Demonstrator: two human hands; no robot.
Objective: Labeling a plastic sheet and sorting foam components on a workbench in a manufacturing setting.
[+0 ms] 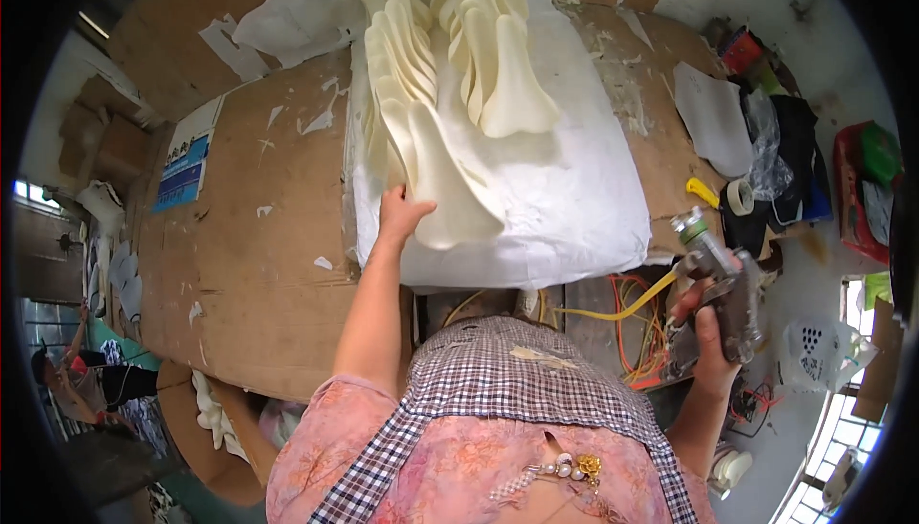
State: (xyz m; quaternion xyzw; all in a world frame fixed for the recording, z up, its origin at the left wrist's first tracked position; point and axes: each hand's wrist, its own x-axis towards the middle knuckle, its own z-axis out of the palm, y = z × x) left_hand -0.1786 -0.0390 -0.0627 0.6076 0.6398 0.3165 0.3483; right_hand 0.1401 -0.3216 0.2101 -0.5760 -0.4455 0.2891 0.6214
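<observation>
My left hand (pixel 399 215) rests on the nearest cream foam saddle-shaped piece (pixel 450 189), gripping its near edge. That piece ends a row of several overlapping cream foam pieces (pixel 407 55) on a white sheet (pixel 565 189). A second row of the same pieces (pixel 503 55) lies just to the right. My right hand (pixel 710 328) is held out to the right, off the table, and is shut on a metal spray gun (pixel 723 280) with a yellow hose (pixel 622 309) running from it.
The white sheet covers a cardboard-topped table (pixel 258 266). A blue and white printed sheet (pixel 187 160) lies at its left. A tape roll (pixel 739 196), yellow knife, bags and a red crate (pixel 862 189) sit at right. Another person (pixel 77 380) is at lower left.
</observation>
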